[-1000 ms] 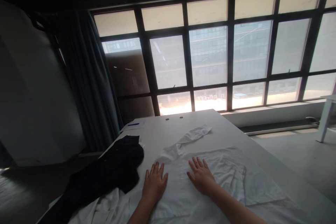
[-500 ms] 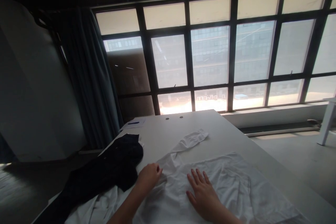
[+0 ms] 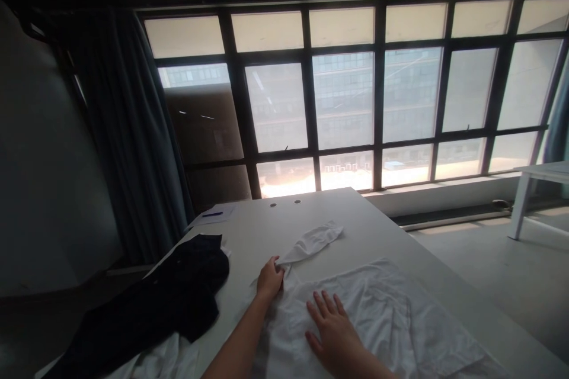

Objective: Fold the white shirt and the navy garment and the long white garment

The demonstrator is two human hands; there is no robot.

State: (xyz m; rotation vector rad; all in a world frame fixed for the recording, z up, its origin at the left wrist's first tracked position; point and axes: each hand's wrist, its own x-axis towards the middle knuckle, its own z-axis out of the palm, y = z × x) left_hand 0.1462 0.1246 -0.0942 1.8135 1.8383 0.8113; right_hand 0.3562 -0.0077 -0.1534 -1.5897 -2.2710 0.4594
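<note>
A white shirt (image 3: 377, 302) lies spread over the near part of the table, with soft wrinkles on its right side. Its sleeve (image 3: 313, 243) stretches away toward the far end of the table. My left hand (image 3: 270, 279) is closed on the cloth where the sleeve meets the body; the fingertips are partly hidden. Flat on the body of the shirt rests my right hand (image 3: 331, 325), fingers extended and somewhat apart.
Dark clothing (image 3: 155, 302) lies along the table's left side, with more white cloth (image 3: 164, 358) beside it. Paper with a blue pen (image 3: 212, 214) is at the far left corner of the white table (image 3: 249, 225). Windows stand behind; another table (image 3: 520, 201) is at right.
My left hand has moved forward along the shirt to the base of the sleeve and grips it there. My right hand stays flat on the cloth. The view has turned slightly right.
</note>
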